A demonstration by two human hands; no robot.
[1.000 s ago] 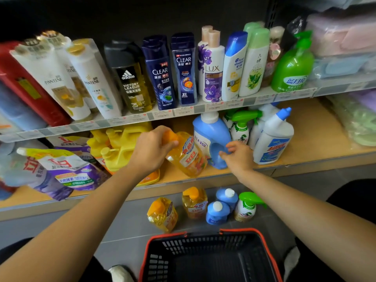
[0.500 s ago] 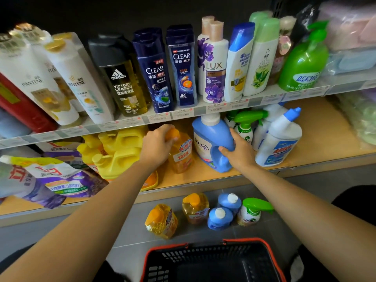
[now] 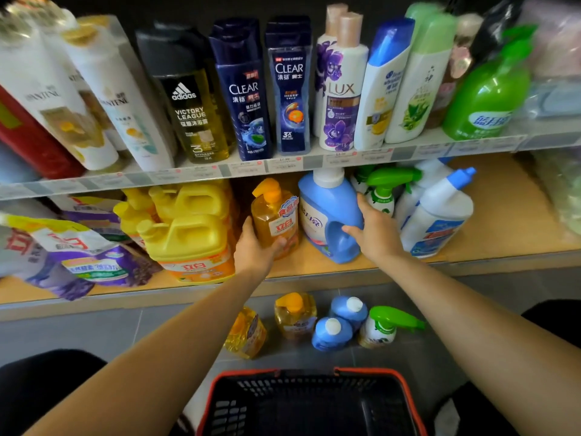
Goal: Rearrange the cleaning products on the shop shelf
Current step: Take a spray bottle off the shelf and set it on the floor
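Lower shelf (image 3: 503, 221), wooden board, middle of its length, a little back from the front edge.

Orange dish-soap bottle (image 3: 275, 212): clear amber body, orange pump top, red-and-white label. It stands upright between the stacked yellow jugs (image 3: 188, 234) on its left and the blue detergent jug (image 3: 327, 209) just beside it on its right.

Left hand (image 3: 254, 250) grips the bottle low down: thumb up along its left side, fingers curled round the lower front.

Right hand (image 3: 375, 234) holds the blue jug at its handle side. The thumb lies up the right wall and the forefinger reaches into the handle hollow, the two spread apart. The other fingers are hidden.

Blue jug: white screw cap, white label, upright. The green trigger sprayer (image 3: 382, 196) stands just behind the right hand.
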